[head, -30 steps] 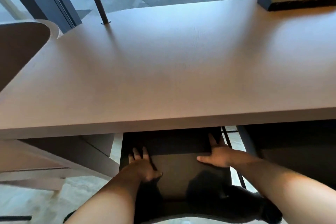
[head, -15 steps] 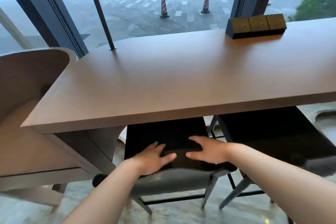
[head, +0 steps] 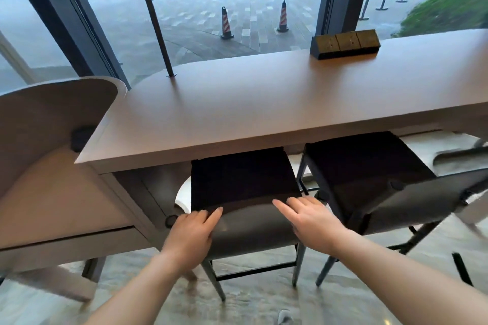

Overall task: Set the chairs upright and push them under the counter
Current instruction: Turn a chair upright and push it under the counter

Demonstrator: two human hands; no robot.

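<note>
Beside chair [head: 250, 224], second chair [head: 412, 203]

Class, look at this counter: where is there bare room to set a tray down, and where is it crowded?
The counter is bare from the thin dark pole near its back left edge across to the socket box at back right, and along its whole front edge. Below it is crowded: two dark chairs side by side, both hands on the left one.
</note>
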